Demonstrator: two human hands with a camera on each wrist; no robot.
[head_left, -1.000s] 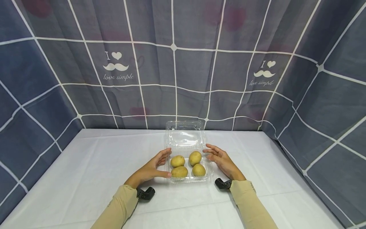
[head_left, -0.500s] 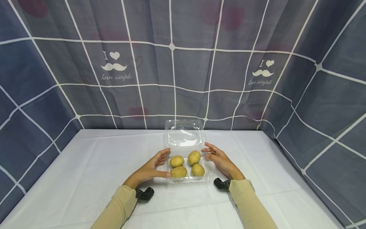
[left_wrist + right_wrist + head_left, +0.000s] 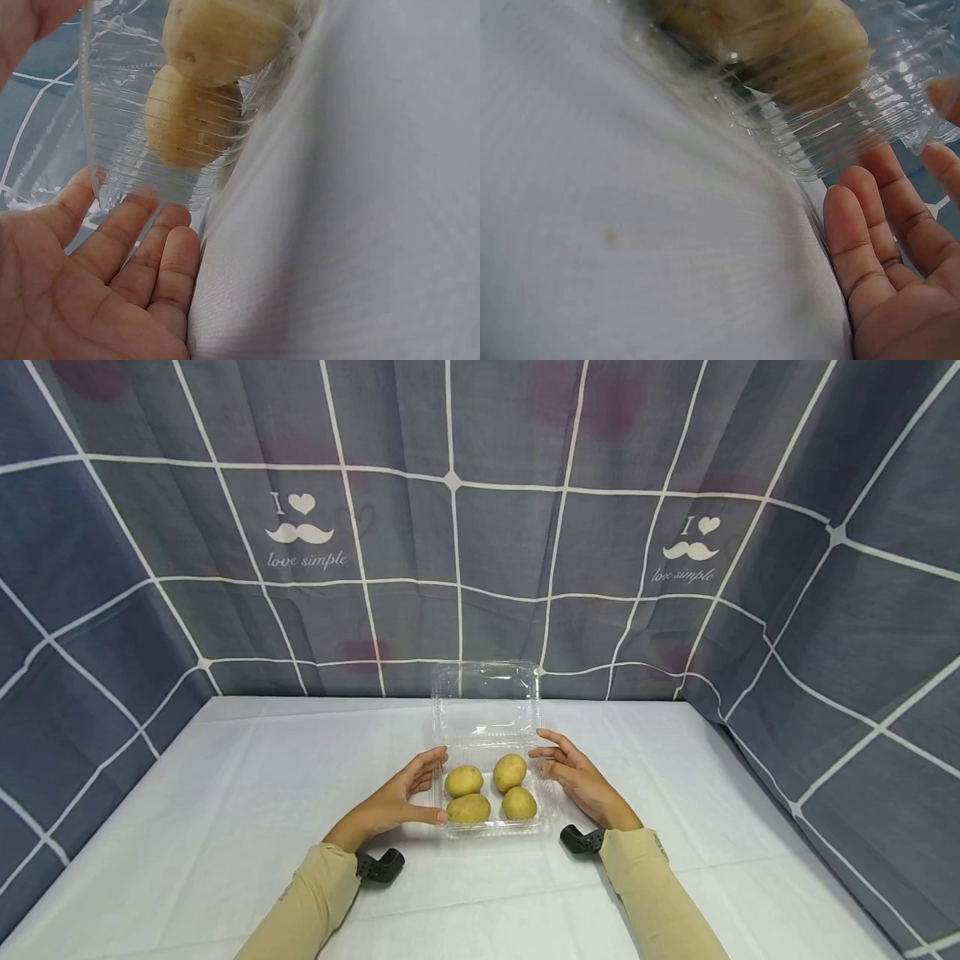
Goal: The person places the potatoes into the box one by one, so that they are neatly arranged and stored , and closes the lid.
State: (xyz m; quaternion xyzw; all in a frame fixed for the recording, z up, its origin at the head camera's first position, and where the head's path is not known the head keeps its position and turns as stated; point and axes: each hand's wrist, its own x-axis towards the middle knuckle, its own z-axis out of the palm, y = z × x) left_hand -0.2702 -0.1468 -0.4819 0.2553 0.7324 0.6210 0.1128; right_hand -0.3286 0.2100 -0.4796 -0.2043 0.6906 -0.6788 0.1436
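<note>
Several yellow potatoes (image 3: 468, 808) lie in a clear plastic clamshell container (image 3: 493, 829), whose lid (image 3: 487, 714) stands raised at the back. At the container's left side is my left hand (image 3: 393, 802), the thumb at the near left corner and the other fingers along the far part of the side. In the left wrist view those fingertips meet the ribbed wall. My right hand (image 3: 585, 783) is at the right side, its index finger up by the lid's hinge corner. The right wrist view has the right hand's lower fingers (image 3: 847, 232) extended beside the ribbed wall.
A white cloth (image 3: 300, 752) covers the table. Behind and at both sides hangs a grey-blue curtain (image 3: 405, 543) with white lines; the raised lid is close before it. Black wrist devices (image 3: 381, 866) sit at both wrists.
The lid has tilted up further, its far edge rising in the head view. The right index finger has risen slightly with it. The left hand and the potatoes have stayed put.
</note>
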